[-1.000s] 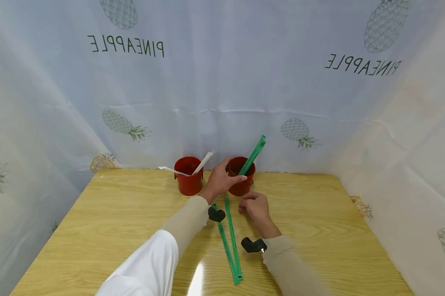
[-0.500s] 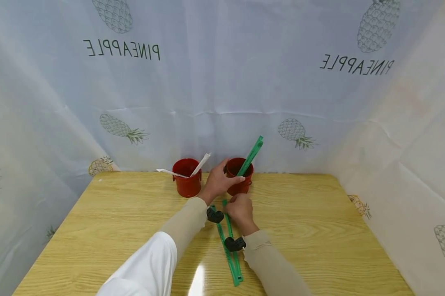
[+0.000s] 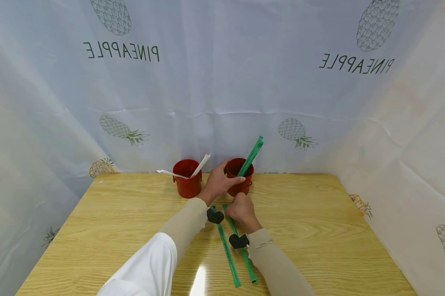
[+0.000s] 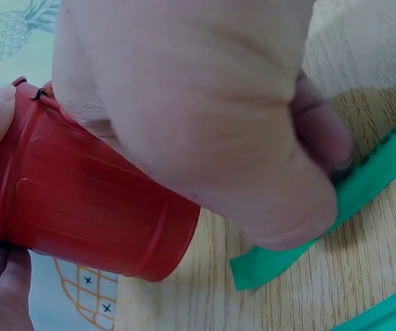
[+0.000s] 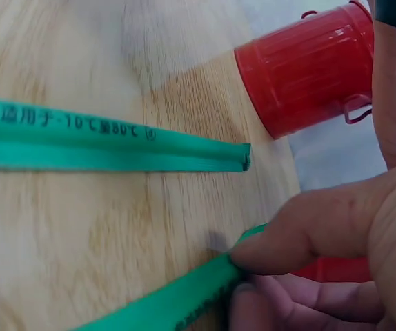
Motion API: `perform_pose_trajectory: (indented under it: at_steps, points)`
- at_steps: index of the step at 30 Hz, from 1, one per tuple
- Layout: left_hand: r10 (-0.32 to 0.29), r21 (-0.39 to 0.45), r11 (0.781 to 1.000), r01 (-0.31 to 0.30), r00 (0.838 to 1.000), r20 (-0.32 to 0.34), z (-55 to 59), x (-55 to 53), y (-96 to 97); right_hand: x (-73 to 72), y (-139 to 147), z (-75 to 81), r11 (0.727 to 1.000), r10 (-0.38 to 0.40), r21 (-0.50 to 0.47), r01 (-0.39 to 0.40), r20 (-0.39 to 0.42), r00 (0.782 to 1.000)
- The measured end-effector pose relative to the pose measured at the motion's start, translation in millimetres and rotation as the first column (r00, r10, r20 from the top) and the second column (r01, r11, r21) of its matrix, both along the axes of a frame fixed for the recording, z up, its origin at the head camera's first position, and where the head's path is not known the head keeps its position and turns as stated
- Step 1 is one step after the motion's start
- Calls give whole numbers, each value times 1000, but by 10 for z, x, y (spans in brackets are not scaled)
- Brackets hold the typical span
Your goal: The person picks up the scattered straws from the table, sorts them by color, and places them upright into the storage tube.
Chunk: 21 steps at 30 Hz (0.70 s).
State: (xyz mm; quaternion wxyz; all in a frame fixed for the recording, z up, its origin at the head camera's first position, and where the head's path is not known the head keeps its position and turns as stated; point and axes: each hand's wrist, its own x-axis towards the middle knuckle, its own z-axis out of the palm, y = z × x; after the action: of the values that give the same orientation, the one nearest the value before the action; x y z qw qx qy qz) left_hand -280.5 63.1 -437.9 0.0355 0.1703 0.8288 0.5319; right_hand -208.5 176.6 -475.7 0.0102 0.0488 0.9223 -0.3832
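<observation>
My left hand point(image 3: 219, 181) grips the right-hand small red bucket point(image 3: 239, 189) by its rim and side. Two or so green-wrapped straws point(image 3: 252, 157) stand tilted inside that bucket. In front of it, my right hand point(image 3: 242, 207) pinches the far end of a green-wrapped straw point(image 3: 250, 265) between thumb and fingers; in the right wrist view the held straw point(image 5: 163, 300) slants down to the left. Another green-wrapped straw point(image 3: 227, 255) lies on the table just left of it, its print readable in the right wrist view.
A second red bucket point(image 3: 189, 189) stands to the left, with two white-wrapped straws point(image 3: 200, 165) leaning out of it. Behind the wooden table point(image 3: 133, 213) hangs a pale curtain point(image 3: 215, 82) with pineapple prints.
My right hand has come left to the straw and pinched its far end. The straw's near end has swung right, away from the other straw. My left hand stays on the bucket.
</observation>
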Motion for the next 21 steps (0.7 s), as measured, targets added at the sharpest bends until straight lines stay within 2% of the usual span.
perform_pose_trajectory:
  at_steps: [4,6,8,10,13,17,21]
  points:
    - [-3,3,1000,3,1000,-1,9,3,1,1,64,28,998,60,5,-60,27,998]
    - [-9,9,1000,9,1000,2,14,7,-1,10,124,43,995,84,-63,-80,65,994]
    - [-14,13,1000,14,1000,8,22,16,0,21,214,62,981,89,-184,-68,109,990]
    - [-18,11,1000,17,1000,11,26,20,3,32,329,99,942,75,-334,-21,149,986]
    - [-15,9,1000,15,1000,12,33,25,4,45,531,191,859,42,-508,59,184,982]
    - [-5,10,1000,5,1000,-1,31,20,4,58,807,396,770,2,-627,119,188,982]
    - [-2,5,1000,2,1000,6,20,15,4,71,1040,662,691,-33,-710,136,157,987]
